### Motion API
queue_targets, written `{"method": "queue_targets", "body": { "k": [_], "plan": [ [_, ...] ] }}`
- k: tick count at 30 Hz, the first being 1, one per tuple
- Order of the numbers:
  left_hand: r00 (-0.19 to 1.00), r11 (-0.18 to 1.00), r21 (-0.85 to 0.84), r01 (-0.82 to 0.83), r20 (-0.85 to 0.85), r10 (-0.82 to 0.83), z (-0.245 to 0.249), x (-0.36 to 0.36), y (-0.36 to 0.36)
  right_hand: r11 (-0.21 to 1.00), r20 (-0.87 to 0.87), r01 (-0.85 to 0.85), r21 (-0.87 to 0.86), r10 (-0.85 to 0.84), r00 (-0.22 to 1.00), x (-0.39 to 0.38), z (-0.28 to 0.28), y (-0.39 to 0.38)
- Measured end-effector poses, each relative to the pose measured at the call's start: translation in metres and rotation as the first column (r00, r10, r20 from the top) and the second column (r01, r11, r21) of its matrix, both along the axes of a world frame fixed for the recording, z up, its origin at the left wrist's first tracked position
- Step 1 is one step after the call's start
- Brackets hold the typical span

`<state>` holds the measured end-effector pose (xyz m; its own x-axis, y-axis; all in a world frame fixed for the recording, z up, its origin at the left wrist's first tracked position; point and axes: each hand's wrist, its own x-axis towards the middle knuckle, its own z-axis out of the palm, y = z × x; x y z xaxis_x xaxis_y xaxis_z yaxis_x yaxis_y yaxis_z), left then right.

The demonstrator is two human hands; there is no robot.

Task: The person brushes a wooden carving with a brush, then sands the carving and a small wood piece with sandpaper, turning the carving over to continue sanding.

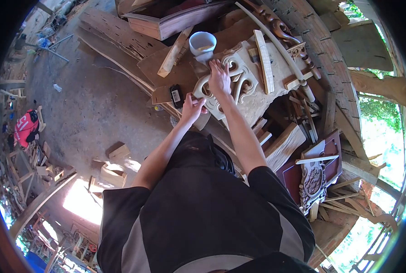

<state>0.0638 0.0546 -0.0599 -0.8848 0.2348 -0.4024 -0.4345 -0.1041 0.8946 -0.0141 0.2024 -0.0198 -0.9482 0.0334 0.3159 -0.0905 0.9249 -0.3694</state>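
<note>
A pale carved wooden piece (pixel 246 83) with scrolls and openings lies on the workbench. My left hand (pixel 193 109) is at its near left edge, fingers closed in a pinch on that edge. My right hand (pixel 220 79) rests over the upper left part of the carving, fingers stretched forward and close together; whether anything small is under them is hidden. Just beyond the right fingertips stands a white cup (pixel 202 42) with something pale inside. A black box with a label (pixel 176 96) sits left of the left hand. A brush (pixel 255 58) lies right of the carving.
A light wooden strip (pixel 264 61) and a long curved piece (pixel 276 43) lie at the right of the bench. A wood block (pixel 175 53) is left of the cup. Stacked offcuts (pixel 285 143) fill the space below right. A dark wooden frame (pixel 166 25) stands at the back.
</note>
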Motion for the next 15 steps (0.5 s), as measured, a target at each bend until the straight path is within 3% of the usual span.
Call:
{"method": "queue_targets", "body": {
  "k": [2, 4, 8, 10, 12, 14, 15],
  "plan": [
    [1.000, 1.000, 0.015, -0.001, 0.003, 0.001, -0.003, 0.004, -0.002, 0.999, 0.007, 0.024, 0.040, -0.024, 1.000, 0.002, -0.001, -0.007],
    [1.000, 1.000, 0.021, -0.010, 0.008, 0.010, -0.004, 0.003, -0.001, 0.998, -0.039, -0.060, -0.025, 0.059, 0.998, 0.012, 0.005, -0.004],
    [1.000, 1.000, 0.018, 0.021, 0.015, -0.022, -0.001, 0.009, 0.000, 0.989, 0.028, -0.142, 0.028, 0.142, 0.990, 0.032, 0.002, 0.014],
    [1.000, 0.999, 0.041, 0.006, 0.004, -0.006, 0.000, 0.010, -0.001, 0.995, 0.133, -0.074, 0.067, 0.065, 0.989, 0.020, 0.010, 0.022],
    [0.999, 1.000, 0.009, 0.026, -0.023, -0.026, 0.000, 0.010, 0.000, 0.999, 0.121, -0.009, 0.043, 0.004, 0.993, 0.006, 0.009, 0.011],
    [1.000, 1.000, 0.017, 0.018, -0.017, -0.018, -0.001, 0.013, 0.002, 0.991, 0.095, -0.032, 0.126, 0.020, 0.995, 0.007, 0.004, 0.000],
    [1.000, 1.000, 0.019, -0.001, -0.020, 0.002, -0.002, 0.011, 0.001, 0.995, 0.050, -0.080, 0.059, 0.077, 0.996, 0.013, 0.001, 0.001]
  ]
}}
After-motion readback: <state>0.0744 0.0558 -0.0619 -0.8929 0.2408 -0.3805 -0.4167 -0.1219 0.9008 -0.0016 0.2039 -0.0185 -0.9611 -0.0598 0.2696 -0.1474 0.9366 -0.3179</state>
